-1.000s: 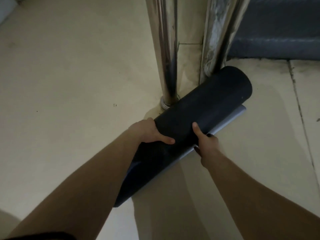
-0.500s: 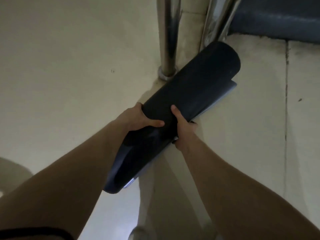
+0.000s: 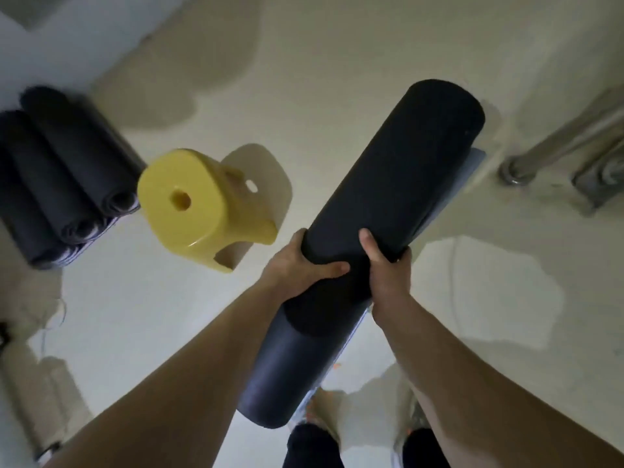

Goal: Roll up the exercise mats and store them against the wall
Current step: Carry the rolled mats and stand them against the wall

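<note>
Mat (image 3: 388, 197), dark, rolled into a thick cylinder, is held off the pale floor (image 3: 337, 62) in both hands, long axis running from near-centre to far-right. Loose outer edge of the roll shows as a lighter grey strip along its right side. Left hand (image 3: 300, 265) grips the roll about midway from the left, thumb laid across the top, other fingers wrapped under and hidden. Right hand (image 3: 388, 268) clamps it from the right at the same level, thumb up on the roll, fingertips curled around the far side. Yellow plastic stool (image 3: 199, 204) stands on the floor left of the held roll, apart from it. Stack of rolled dark mats (image 3: 64, 173) lies at far left, just beside the stool. Metal post bases (image 3: 553, 160) sit at far right. View slightly blurred.
</note>
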Available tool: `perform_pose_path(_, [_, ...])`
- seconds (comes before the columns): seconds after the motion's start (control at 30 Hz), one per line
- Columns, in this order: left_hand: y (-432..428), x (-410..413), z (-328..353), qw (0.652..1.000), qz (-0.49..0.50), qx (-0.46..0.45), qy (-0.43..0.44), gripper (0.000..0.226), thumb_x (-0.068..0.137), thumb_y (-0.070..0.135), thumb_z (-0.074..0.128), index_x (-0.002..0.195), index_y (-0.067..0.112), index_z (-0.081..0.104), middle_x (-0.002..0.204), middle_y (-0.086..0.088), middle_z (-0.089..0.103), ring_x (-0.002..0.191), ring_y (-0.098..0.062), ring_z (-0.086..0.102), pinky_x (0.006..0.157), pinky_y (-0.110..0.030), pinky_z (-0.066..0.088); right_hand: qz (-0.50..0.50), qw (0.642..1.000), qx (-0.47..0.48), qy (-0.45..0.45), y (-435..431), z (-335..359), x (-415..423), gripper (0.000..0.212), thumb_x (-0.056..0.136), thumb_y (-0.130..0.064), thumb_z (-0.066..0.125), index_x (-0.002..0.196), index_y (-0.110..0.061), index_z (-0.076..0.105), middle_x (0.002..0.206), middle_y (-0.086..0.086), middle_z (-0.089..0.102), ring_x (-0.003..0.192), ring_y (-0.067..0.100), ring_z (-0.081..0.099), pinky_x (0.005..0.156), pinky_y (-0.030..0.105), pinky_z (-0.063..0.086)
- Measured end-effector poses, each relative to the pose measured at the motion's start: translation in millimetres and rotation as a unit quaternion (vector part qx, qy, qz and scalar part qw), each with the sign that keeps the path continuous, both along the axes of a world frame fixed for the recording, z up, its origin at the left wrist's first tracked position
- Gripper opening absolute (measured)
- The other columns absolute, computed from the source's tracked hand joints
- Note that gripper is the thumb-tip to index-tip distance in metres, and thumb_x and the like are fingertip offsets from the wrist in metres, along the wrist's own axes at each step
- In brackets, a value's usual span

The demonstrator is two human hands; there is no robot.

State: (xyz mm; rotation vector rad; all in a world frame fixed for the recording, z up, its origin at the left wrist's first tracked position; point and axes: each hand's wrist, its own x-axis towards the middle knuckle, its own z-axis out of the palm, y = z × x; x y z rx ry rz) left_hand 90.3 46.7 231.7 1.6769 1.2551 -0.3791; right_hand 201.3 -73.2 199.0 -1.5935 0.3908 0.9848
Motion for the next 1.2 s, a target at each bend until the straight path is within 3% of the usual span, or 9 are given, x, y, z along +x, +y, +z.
perform_pose_path(0.23, [95.5, -187.7, 99.5, 0.959, 0.260, 0.018, -0.110, 0.081, 0.068, 0.077, 0.074, 0.137, 0.038, 0.055, 0.128, 0.013, 0.068, 0.116, -0.013, 0.065, 0.104, -0.033, 0.049, 0.206, 0.974, 0.070, -0.057, 159.2, 110.8, -140.6, 0.071, 0.081, -0.045, 0.086, 0.141, -0.027, 0.052, 0.126, -0.006, 0.070, 0.105, 0.014, 0.071, 0.094, 0.040, 0.060])
perform_pose_path(0.33, [142.0, -266.3, 124.8, 0.936, 0.324, 0.037, -0.136, 0.080, 0.064, 0.081, 0.071, 0.130, 0.039, 0.060, 0.123, 0.016, 0.071, 0.113, -0.011, 0.067, 0.105, -0.037, 0.051, 0.272, 0.956, 0.085, -0.072, 224.7, 140.6, -207.2, 0.068, 0.074, -0.048, 0.088, 0.132, -0.029, 0.059, 0.119, -0.007, 0.074, 0.100, 0.013, 0.075, 0.090, 0.039, 0.062])
perform_pose_path(0.47, [208.3, -341.8, 145.9, 0.914, 0.372, 0.050, -0.155, 0.076, 0.067, 0.078, 0.072, 0.129, 0.036, 0.062, 0.120, 0.017, 0.071, 0.110, -0.010, 0.068, 0.103, -0.035, 0.052, 0.322, 0.938, 0.103, -0.079, 307.4, 165.7, -278.5, 0.056, 0.078, -0.031, 0.090, 0.125, -0.022, 0.062, 0.111, -0.005, 0.077, 0.087, 0.008, 0.077, 0.070, 0.025, 0.062])
perform_pose_path(0.53, [245.6, -365.2, 147.2, 0.905, 0.391, 0.052, -0.159, 0.077, 0.067, 0.077, 0.073, 0.129, 0.032, 0.063, 0.119, 0.015, 0.072, 0.110, -0.011, 0.069, 0.104, -0.037, 0.052, 0.349, 0.927, 0.102, -0.092, 350.1, 169.8, -302.2, 0.064, 0.073, -0.031, 0.094, 0.126, -0.019, 0.062, 0.113, -0.003, 0.077, 0.090, 0.013, 0.077, 0.074, 0.030, 0.063])
perform_pose_path(0.67, [329.6, -385.3, 140.2, 0.887, 0.422, 0.049, -0.182, 0.084, 0.058, 0.079, 0.075, 0.126, 0.031, 0.066, 0.118, 0.015, 0.073, 0.110, -0.010, 0.070, 0.105, -0.036, 0.052, 0.383, 0.912, 0.105, -0.105, 441.6, 168.4, -321.2, 0.076, 0.063, -0.038, 0.097, 0.128, -0.019, 0.062, 0.114, -0.002, 0.077, 0.098, 0.018, 0.076, 0.091, 0.042, 0.062])
perform_pose_path(0.87, [466.8, -387.9, 107.1, 0.857, 0.463, 0.008, -0.227, 0.104, 0.049, 0.082, 0.084, 0.133, 0.025, 0.063, 0.121, 0.011, 0.075, 0.113, -0.012, 0.070, 0.107, -0.037, 0.051, 0.405, 0.900, 0.124, -0.104, 591.5, 150.5, -319.4, 0.051, 0.077, -0.019, 0.090, 0.121, -0.019, 0.064, 0.107, -0.005, 0.077, 0.087, 0.009, 0.077, 0.068, 0.022, 0.061])
perform_pose_path(0.97, [540.1, -385.6, 76.6, 0.846, 0.491, -0.008, -0.210, 0.121, 0.044, 0.087, 0.082, 0.144, 0.025, 0.054, 0.133, 0.008, 0.069, 0.121, -0.013, 0.066, 0.109, -0.036, 0.049, 0.411, 0.897, 0.112, -0.119, 671.2, 130.5, -319.5, 0.054, 0.075, -0.018, 0.092, 0.123, -0.016, 0.066, 0.109, 0.000, 0.077, 0.092, 0.018, 0.077, 0.077, 0.031, 0.062])
perform_pose_path(1.1, [635.5, -377.2, 36.7, 0.831, 0.503, -0.015, -0.236, 0.097, 0.049, 0.083, 0.082, 0.129, 0.030, 0.066, 0.119, 0.013, 0.075, 0.111, -0.011, 0.070, 0.105, -0.037, 0.053, 0.423, 0.892, 0.092, -0.129, 780.9, 90.4, -316.9, 0.061, 0.072, -0.017, 0.093, 0.125, -0.014, 0.065, 0.115, 0.004, 0.075, 0.099, 0.023, 0.075, 0.087, 0.039, 0.062])
perform_pose_path(1.2, [698.7, -364.0, -3.7, 0.830, 0.508, -0.028, -0.229, 0.097, 0.052, 0.083, 0.077, 0.132, 0.031, 0.063, 0.124, 0.009, 0.071, 0.112, -0.013, 0.069, 0.104, -0.039, 0.054, 0.444, 0.884, 0.074, -0.124, 851.6, 51.6, -305.4, 0.062, 0.073, -0.017, 0.093, 0.127, -0.017, 0.062, 0.116, 0.000, 0.073, 0.099, 0.021, 0.074, 0.078, 0.034, 0.062])
